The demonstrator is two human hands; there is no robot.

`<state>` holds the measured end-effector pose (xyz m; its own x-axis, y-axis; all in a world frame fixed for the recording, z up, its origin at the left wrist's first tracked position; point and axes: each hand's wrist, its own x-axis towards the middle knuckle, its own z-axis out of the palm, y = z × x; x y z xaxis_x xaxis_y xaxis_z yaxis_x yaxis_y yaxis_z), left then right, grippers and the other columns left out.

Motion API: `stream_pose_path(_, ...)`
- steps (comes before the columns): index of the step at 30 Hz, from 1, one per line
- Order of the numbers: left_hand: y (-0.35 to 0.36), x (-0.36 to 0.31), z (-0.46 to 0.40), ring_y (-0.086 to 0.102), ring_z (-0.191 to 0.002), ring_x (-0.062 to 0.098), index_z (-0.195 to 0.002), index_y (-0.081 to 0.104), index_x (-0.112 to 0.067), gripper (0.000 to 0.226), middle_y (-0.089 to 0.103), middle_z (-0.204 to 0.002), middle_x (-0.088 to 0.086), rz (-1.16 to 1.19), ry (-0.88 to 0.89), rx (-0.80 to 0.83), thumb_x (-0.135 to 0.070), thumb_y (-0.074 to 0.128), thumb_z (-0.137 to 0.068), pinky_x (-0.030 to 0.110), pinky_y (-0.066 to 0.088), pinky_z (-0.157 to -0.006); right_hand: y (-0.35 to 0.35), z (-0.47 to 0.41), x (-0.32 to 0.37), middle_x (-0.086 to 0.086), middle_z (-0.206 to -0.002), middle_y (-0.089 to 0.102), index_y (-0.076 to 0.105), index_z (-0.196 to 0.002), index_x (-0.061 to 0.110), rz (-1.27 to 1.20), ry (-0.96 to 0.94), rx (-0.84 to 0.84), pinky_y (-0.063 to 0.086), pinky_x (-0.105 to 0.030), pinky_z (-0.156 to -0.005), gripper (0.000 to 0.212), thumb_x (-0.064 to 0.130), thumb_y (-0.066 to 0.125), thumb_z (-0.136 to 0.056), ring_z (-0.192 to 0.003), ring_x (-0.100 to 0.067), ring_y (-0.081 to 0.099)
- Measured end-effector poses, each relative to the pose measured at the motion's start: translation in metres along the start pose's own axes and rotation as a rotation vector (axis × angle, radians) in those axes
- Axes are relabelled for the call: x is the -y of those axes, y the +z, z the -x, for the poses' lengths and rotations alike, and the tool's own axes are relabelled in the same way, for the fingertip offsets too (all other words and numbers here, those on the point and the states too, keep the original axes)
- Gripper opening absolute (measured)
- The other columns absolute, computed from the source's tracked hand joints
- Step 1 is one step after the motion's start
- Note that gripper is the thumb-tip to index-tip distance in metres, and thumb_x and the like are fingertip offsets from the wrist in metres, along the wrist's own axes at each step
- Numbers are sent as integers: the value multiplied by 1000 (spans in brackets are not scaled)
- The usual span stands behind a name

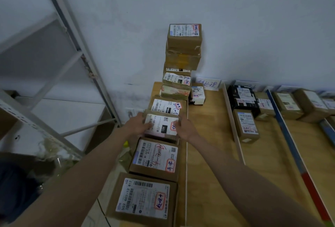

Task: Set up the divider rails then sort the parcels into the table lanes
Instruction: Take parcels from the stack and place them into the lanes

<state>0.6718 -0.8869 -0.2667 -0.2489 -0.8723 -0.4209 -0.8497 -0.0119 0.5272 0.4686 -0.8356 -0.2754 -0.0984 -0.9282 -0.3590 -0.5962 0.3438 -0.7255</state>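
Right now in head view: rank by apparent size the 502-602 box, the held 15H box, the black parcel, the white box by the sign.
1. 502-602 box, nearest the camera, so partly perspective
2. black parcel and 15H box: too close to rank
3. white box

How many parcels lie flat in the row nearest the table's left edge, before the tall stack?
4: nearest parcel, second parcel, the held parcel between both hands, fourth parcel. The stack may hide more.
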Motion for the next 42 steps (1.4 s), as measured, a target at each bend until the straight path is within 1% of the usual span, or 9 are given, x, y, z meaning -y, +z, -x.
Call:
stream_pose_path(5,-21,-8,8,51,-130,29,-148,34,-14,66,51,-146,7,123,17,-29,-37,64,-94,39,42,-104,-23,5,19,-14,-122,65,37,-139,9,18,-68,-60,53,-40,-82,38,28,33,-107,-102,-28,65)
stream_pose_path(12,-68,-43,41,53,-122,18,-140,37,-30,87,56,-135,-9,222,239,-41,-45,86,-70,28,41,-96,-71,16,62,-13,-117,66,45,-134,12,-47,-81,-118,60,-47,-77,38,34,34,-106,-96,-33,68)
stream_pose_path(15,-81,-57,56,57,-113,11,-127,41,-35,89,59,-115,-22,200,369,-79,-40,94,-56,24,49,-88,-84,20,71,-11,-109,69,53,-128,10,-55,-69,-128,61,-38,-65,40,37,32,-106,-91,-31,69)
stream_pose_path(17,-86,-63,61,61,-109,8,-123,49,-26,86,64,-114,-14,200,433,-126,-40,93,-50,30,55,-88,-92,23,75,-10,-104,69,56,-123,10,-75,-51,-129,59,-33,-61,42,39,31,-106,-88,-28,69)
stream_pose_path(21,-93,-63,63,56,-97,-16,-133,47,-22,87,56,-112,-26,207,417,-262,-32,94,-60,9,49,-84,-103,27,80,-9,-113,67,53,-118,12,-211,-62,-126,59,-41,-83,40,44,34,-104,-100,-26,65)
stream_pose_path(25,-97,-61,61,55,-115,19,-152,32,-19,109,52,-136,0,373,302,-333,-28,93,-62,33,52,-93,-111,37,74,-9,-137,55,44,-139,16,-461,-14,-52,51,-50,-98,51,50,42,-101,-124,-33,53)
stream_pose_path(30,-81,-87,58,54,-110,24,-147,36,-10,85,50,-135,12,482,155,-457,-26,83,-78,35,49,-89,-116,55,57,-11,-137,54,40,-143,14,-669,22,27,54,-52,-95,59,45,58,-96,-122,-33,56)
stream_pose_path(35,-49,-124,64,65,-102,27,-129,51,-12,28,63,-124,13,662,148,-224,-22,46,-104,41,55,-91,-115,74,47,0,-121,61,46,-137,17,-627,45,16,57,-41,-74,42,35,51,-100,-101,-21,61)
stream_pose_path(42,-13,-159,66,64,-106,24,-140,51,-14,39,62,-132,9,452,304,-154,-22,51,-101,31,56,-81,-117,101,24,-3,-114,60,55,-129,17,-444,81,-134,49,-41,-83,41,45,40,-103,-97,-21,58)
